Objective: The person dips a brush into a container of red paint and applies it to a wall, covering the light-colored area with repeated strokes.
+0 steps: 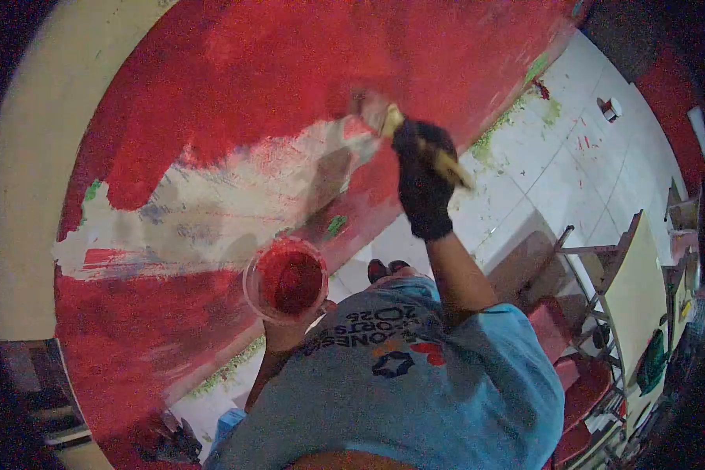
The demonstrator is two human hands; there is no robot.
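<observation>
My right hand [425,184], in a black glove, is closed around the wooden handle of a paintbrush [392,121]. The bristles are smeared by motion, close to the wall [290,70] at the upper edge of a pale unpainted patch [235,200]. Red paint covers the wall above and below that patch. Against my front, my left hand [286,335] grips a clear plastic tub [247,283] from below and the side. Red paint [290,278] shows inside it. The tub hides most of the left fingers.
White floor tiles [560,168] carry red and green paint spots along the wall's foot. To the right stand a folding table [634,290] and a red chair [580,392]. A small white cup-like object [609,109] is on the floor. Dark items [168,442] lie at lower left.
</observation>
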